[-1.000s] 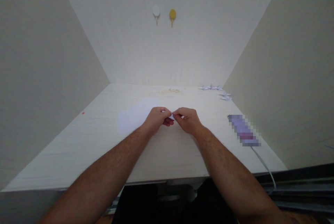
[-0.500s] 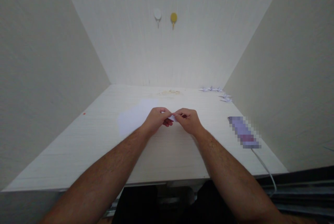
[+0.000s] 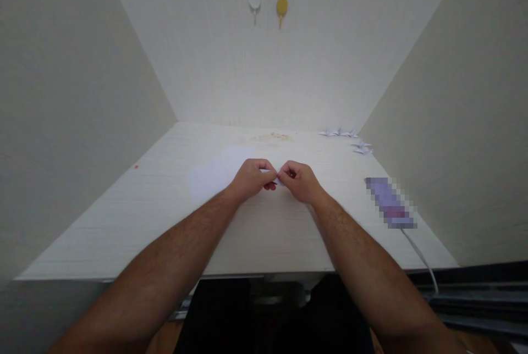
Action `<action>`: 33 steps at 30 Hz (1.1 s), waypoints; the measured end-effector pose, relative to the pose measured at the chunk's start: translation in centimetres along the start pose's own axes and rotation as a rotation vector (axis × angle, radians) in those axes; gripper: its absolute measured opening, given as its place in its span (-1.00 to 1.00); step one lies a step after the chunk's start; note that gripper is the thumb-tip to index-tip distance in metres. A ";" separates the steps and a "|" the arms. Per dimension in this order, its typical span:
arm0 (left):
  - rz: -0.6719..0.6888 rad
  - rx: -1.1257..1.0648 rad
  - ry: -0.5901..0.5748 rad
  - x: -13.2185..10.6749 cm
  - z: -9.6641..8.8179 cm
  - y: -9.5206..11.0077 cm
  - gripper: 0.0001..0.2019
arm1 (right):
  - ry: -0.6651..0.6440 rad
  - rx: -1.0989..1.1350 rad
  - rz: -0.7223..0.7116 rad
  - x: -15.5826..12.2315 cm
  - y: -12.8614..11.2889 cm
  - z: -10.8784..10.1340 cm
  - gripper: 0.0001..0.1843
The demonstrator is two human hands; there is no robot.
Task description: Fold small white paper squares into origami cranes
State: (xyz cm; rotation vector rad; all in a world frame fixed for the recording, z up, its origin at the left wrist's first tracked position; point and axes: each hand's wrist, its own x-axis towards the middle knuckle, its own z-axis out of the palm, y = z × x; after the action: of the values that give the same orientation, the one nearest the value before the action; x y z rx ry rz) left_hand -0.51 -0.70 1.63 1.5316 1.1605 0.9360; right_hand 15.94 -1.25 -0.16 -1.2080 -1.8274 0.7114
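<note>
My left hand [image 3: 252,177] and my right hand [image 3: 300,181] meet over the middle of the pale wooden desk [image 3: 124,216]. Both are closed in a pinch on a small piece of white folded paper [image 3: 275,177] held between them, just above the desk top. Most of the paper is hidden by my fingers. A flat white sheet [image 3: 214,175] lies on the desk just left of my left hand.
Several small folded paper figures [image 3: 348,138] sit at the back right corner. A blurred-out flat device [image 3: 390,210] with a white cable [image 3: 421,258] lies at the right. Two wall hooks, white [image 3: 254,1] and yellow [image 3: 282,6], are on the back wall. Walls close in left and right.
My hands have drawn a little closer together on the paper. The view has tipped, so everything sits slightly differently in the frame.
</note>
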 end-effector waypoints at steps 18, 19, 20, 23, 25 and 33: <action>0.048 -0.418 0.058 0.7 0.5 -1.3 -0.75 | 0.270 0.143 0.005 0.0 -0.1 0.3 -0.86; 0.064 -0.403 0.069 0.7 0.5 -1.4 -0.76 | 0.266 0.141 -0.009 0.0 -0.2 0.3 -0.85; 0.077 -0.391 0.077 0.7 0.5 -1.4 -0.75 | 0.265 0.142 -0.023 0.0 -0.2 0.2 -0.84; 0.097 -0.371 0.090 0.7 0.4 -1.5 -0.75 | 0.261 0.159 -0.030 0.0 -0.4 0.2 -0.83; 0.100 -0.375 0.104 0.7 0.5 -1.5 -0.75 | 0.257 0.190 -0.006 0.0 -0.4 0.2 -0.82; 0.114 -0.366 0.138 0.4 0.9 -0.9 -0.78 | 0.280 0.196 0.041 0.1 -0.2 0.5 -0.85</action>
State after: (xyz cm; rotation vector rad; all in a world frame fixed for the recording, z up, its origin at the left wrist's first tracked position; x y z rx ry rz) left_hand 0.27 -0.46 0.52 1.2607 0.9395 1.2717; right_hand 15.44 -1.25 -0.27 -1.1546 -1.4723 0.6893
